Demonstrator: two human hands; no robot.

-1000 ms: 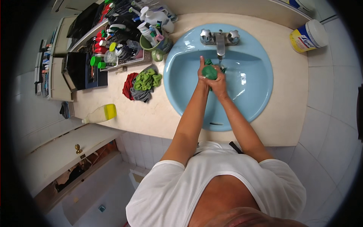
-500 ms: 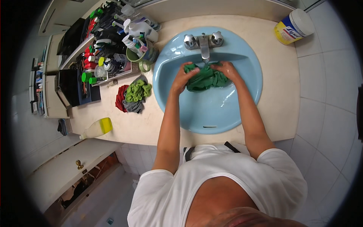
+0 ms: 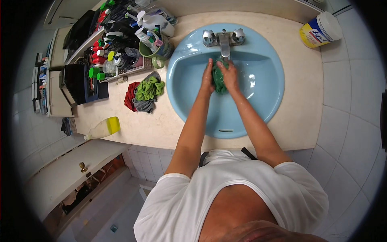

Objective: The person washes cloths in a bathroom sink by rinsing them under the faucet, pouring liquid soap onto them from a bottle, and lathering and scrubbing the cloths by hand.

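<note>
Cloth (image 3: 219, 80) of deep green lay bunched in the head view's upper middle, inside the blue basin (image 3: 250, 109) and just below the spout of the faucet (image 3: 225, 49), between the two hands. Its long axis ran roughly up and down the frame, in line with the fingers. The right hand (image 3: 229, 76) was the nearer one, its fingers closed over the upper right part of the bundle; the left hand (image 3: 207, 77) stood along the left edge, fingers fairly straight and pointing up the frame, and whether they gripped or only lay against the fabric could not be told. Counted, there was one green bundle in the basin, one faucet with two knobs, and, left of the basin on the pale desk (image 3: 302, 125), one pile that seemed to hold three cloths: a lime cloth (image 3: 150, 89) on top, a red cloth (image 3: 130, 97) at its left and a grey cloth (image 3: 143, 106) underneath. One bottle (image 3: 105, 127) with yellow liquid lay on its side at left, one tub (image 3: 318, 31) with a white lid stood at upper right, and one basket (image 3: 141, 67) at upper left had bottles too crowded to count.
</note>
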